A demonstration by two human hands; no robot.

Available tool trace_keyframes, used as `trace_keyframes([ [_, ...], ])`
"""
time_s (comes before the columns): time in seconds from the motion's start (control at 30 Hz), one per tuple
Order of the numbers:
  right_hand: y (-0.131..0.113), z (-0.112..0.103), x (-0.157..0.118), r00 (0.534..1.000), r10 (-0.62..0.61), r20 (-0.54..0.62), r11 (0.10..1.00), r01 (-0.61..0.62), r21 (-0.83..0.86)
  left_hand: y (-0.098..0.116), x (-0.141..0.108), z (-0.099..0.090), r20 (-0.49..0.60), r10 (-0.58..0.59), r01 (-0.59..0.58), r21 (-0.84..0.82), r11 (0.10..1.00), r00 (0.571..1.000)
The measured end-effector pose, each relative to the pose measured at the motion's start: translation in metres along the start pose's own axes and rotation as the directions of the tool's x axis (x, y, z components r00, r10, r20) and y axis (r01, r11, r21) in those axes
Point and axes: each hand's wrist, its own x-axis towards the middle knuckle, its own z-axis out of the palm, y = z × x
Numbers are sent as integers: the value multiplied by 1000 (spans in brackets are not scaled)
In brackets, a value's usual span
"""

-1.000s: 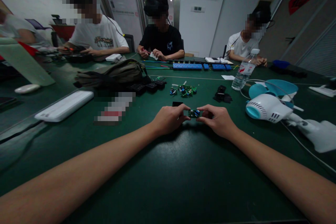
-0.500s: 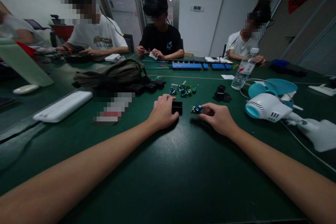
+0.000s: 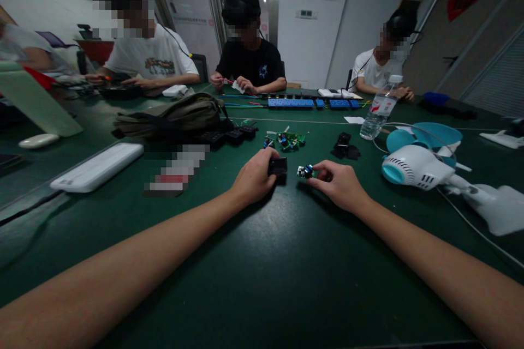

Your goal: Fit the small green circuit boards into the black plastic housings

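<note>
Fingers of my left hand point(image 3: 254, 175) are closed on the left end of a black plastic case point(image 3: 279, 166), whose open side faces partly toward me. To its right, my right hand point(image 3: 340, 182) pinches a small circuit board point(image 3: 305, 171) with blue and white parts between thumb and forefinger. A short gap separates the board from the case. Beyond them lies a pile of small green circuit boards point(image 3: 290, 140). Several black plastic pieces point(image 3: 346, 146) rest on the green table point(image 3: 262, 272), behind my right hand.
A white and teal fan point(image 3: 421, 166) and a water bottle point(image 3: 380, 112) stand at the right. At the left are a dark bag point(image 3: 176, 114) and a white power strip point(image 3: 98, 167). Blue modules point(image 3: 291, 103) line the far side, where several people sit.
My left hand has turned the black case so that its hollow side shows more. The circuit board in my right hand has tilted slightly.
</note>
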Motion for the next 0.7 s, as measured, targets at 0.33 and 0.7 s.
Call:
trace_keyframes([
  [0.33,1,0,0,1000,-7,10,1000,6,10,3,2,-1,-53,44,-43,31,999,998],
  [0.7,1,1,0,999,32,5,996,-32,87,7,0,-2,10,-38,38,-36,999,999],
])
